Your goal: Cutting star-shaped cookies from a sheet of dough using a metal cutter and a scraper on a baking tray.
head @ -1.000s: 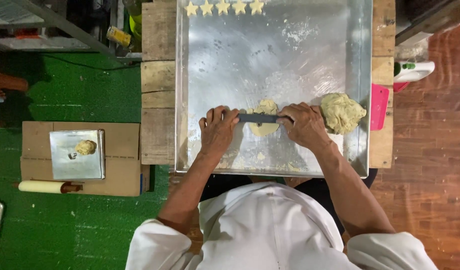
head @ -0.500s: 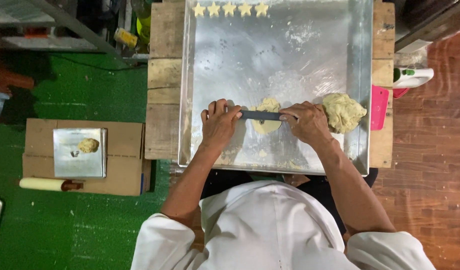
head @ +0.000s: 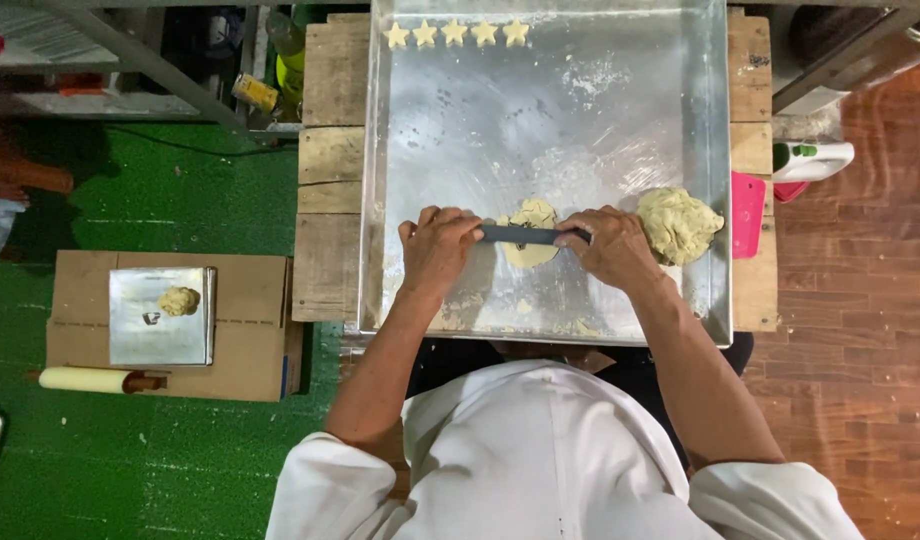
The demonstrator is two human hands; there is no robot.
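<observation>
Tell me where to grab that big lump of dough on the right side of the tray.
Cup the big dough lump from above and from its far side. The tray wall hems its right edge and the right hand sits against its left, so those sides are blocked.

Shiny metal tray (head: pixel 710 150); rough wooden table (head: pixel 330 180)

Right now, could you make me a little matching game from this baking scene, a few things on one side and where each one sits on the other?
Things:
1. star shapes
2. big dough lump
3. rolling pin
4. dark bar

Places:
a. on the cardboard box
b. far edge of the tray
c. between both hands
d. right side of the tray

Pairs: 1-b, 2-d, 3-a, 4-c
</observation>
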